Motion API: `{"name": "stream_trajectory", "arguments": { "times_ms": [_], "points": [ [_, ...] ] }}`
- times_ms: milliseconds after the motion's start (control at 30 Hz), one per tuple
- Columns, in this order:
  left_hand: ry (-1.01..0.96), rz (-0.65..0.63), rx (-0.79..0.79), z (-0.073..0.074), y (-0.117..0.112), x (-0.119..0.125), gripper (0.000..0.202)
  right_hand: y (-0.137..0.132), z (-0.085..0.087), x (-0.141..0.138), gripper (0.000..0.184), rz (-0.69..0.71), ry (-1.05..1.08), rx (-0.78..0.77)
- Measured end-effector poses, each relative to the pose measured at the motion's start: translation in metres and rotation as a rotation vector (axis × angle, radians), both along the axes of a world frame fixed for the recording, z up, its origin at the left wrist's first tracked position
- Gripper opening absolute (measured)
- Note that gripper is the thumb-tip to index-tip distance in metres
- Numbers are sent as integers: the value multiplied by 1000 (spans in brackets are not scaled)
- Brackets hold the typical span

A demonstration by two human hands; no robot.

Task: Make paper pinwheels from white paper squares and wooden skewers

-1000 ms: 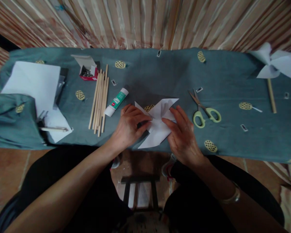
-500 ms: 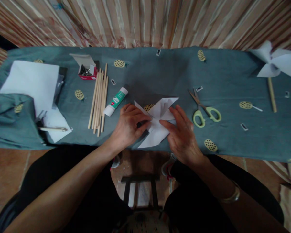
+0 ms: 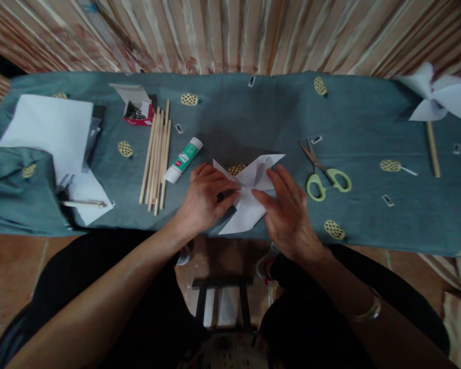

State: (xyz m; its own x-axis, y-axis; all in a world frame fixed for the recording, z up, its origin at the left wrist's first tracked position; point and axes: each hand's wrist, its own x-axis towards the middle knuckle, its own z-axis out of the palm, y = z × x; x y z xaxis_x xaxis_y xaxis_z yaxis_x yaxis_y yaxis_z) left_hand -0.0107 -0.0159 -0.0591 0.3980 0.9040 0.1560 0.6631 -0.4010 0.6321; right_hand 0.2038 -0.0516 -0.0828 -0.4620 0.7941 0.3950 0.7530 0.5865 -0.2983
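Observation:
A white paper pinwheel point(image 3: 249, 205) lies near the table's front edge, its corners folded in toward the middle. My left hand point(image 3: 209, 197) is closed on its left side, with thumb and fingertips at the centre. From the right, my right hand point(image 3: 288, 210) presses the paper, its thumb or a finger close to the centre and other fingertips on the upper right blade. To the left of my left hand lies a green and white glue stick point(image 3: 184, 160). Scissors point(image 3: 322, 174) with light green handles rest to the right of my right hand.
Several wooden sticks point(image 3: 155, 159) lie beside an open red box point(image 3: 140, 115) of small metal pieces. White paper sheets point(image 3: 49, 128) and a pen point(image 3: 84, 204) are at the left. A finished-looking pinwheel point(image 3: 432, 97) on a stick lies far right. A pineapple-print cloth point(image 3: 261, 118) covers the table.
My right hand's upper fingers have shifted very slightly on the paper. My left hand holds the same place, and the view has moved a little.

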Motion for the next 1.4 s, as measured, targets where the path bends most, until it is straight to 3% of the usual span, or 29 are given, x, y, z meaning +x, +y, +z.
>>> {"name": "stream_trajectory", "arguments": {
  "times_ms": [200,500,633,733,833,1067,1400],
  "points": [
    [-40,23,2,6,-3,0,24,1,7,-4,40,10,6,-63],
    [-102,195,50,14,-4,-16,27,8,8,-5,36,23,2,-66],
    [-304,271,-212,11,-11,-22,25,12,6,-4,30,19,-17,-30],
    [-678,357,-587,9,-24,-17,31,14,6,-4,31,12,0,-14],
    [-983,430,-824,13,-38,-8,39,16,7,-5,27,-6,21,-2],
    [-1298,491,-951,20,-50,6,29,19,5,-10,20,-47,64,-7],
    [-1410,427,-1139,21,-41,27,28,20,7,-11,24,-54,102,-41]
  ]
}}
